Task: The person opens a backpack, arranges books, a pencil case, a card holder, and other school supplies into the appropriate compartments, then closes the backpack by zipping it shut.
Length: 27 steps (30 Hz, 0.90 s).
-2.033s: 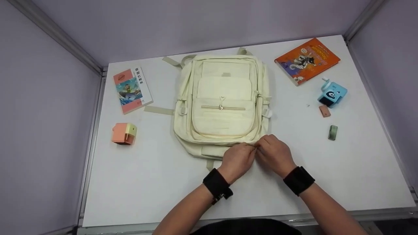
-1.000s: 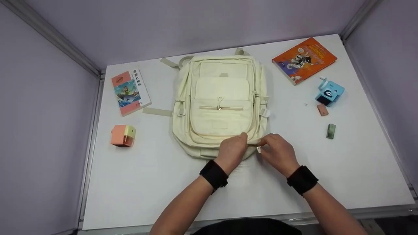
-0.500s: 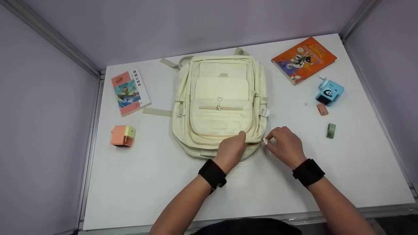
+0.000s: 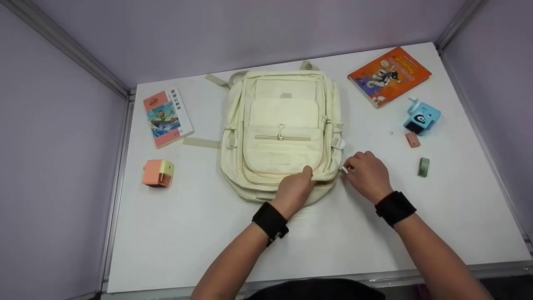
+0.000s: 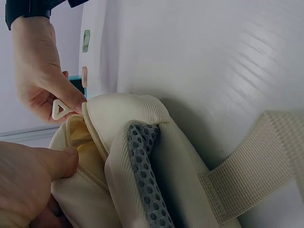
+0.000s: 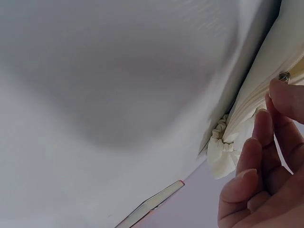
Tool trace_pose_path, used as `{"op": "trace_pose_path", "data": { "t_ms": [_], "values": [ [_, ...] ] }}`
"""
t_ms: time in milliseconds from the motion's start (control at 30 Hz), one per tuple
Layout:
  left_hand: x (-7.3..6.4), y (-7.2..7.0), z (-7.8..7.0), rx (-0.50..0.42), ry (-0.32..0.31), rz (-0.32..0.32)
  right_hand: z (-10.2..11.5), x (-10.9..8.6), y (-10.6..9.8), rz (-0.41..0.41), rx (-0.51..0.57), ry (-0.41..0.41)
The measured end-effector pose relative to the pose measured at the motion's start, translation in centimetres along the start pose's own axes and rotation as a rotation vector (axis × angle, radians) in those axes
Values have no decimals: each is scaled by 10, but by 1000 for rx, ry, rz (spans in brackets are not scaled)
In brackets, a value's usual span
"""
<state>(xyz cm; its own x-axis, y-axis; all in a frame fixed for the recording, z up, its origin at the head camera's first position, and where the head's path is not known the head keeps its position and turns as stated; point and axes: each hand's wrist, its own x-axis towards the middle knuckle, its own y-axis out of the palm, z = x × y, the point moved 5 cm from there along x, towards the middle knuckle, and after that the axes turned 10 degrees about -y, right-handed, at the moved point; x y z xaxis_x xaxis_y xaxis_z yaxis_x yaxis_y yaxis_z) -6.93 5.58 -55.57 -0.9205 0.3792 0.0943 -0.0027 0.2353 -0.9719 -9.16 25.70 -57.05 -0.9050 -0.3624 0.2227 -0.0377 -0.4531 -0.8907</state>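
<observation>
A cream backpack lies front side up on the white table. My left hand grips the fabric edge at its lower right, beside a part-opened zip; in the left wrist view the yellowish lining shows between the zip's two sides. My right hand pinches the zip pull at the bag's lower right corner. The pull's white triangular loop sticks out past the fingers in the left wrist view. A metal zip slider sits right at the right fingertips in the right wrist view.
Left of the bag lie a pink and white book and a pink pencil sharpener. To the right are an orange book, a blue panda pencil sharpener, a small pink block and a small green block.
My right hand has drawn the zip pull rightward and up round the bag's lower corner, and the zip gap has widened. My left hand has shifted slightly left and keeps gripping the edge.
</observation>
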Motion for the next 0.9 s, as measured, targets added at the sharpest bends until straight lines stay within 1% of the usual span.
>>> {"op": "trace_pose_path", "data": {
  "t_ms": [300, 500, 600, 767, 900],
  "values": [
    [1, 0, 1, -16, -1, 7, -18, 17, 3, 49, -27, 22],
    [1, 0, 2, -24, -5, 72, -29, 31, 4, 79, -56, 32],
    [2, 0, 3, -47, -3, 84, -34, 39, 4, 88, -57, 28],
    [2, 0, 2, -69, -1, 82, -44, 51, 5, 84, -54, 24],
    [2, -1, 1, -55, -1, 74, -49, 60, 7, 78, -79, 15]
  ]
}}
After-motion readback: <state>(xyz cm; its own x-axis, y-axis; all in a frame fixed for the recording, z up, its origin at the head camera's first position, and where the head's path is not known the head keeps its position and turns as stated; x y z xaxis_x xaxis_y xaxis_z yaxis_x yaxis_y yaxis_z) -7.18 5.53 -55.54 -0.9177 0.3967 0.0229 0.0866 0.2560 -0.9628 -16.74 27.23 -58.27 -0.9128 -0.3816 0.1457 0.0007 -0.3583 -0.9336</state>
